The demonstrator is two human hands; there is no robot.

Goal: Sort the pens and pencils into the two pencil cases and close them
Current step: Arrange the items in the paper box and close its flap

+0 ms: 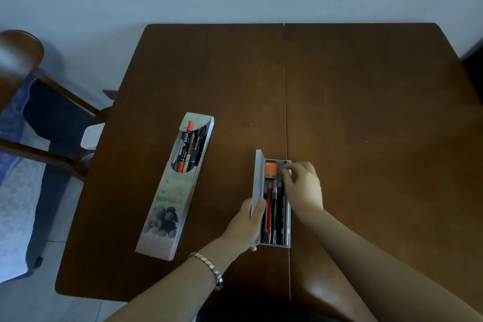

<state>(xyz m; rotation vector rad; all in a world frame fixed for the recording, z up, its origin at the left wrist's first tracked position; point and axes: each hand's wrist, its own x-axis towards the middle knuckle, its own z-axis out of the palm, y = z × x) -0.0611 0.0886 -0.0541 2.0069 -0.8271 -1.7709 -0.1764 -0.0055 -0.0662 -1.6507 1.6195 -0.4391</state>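
A small grey pencil case (275, 242) lies open near the table's front middle, its lid (258, 176) standing up on the left side. Inside are several pencils (274, 206) and an orange eraser (271, 169) at the far end. My left hand (248, 225) grips the lid's near end. My right hand (303, 185) reaches into the case's far end, fingertips pinched on a small pale item beside the eraser. To the left lies a long printed pencil case (170, 204) with its flap open, holding several pens (189, 151).
The brown table (366, 112) has a seam down its middle. A wooden chair (31, 102) with blue cloth stands at the left edge. A white object (92, 134) sits just off the table's left side. A bracelet (211, 269) circles my left wrist.
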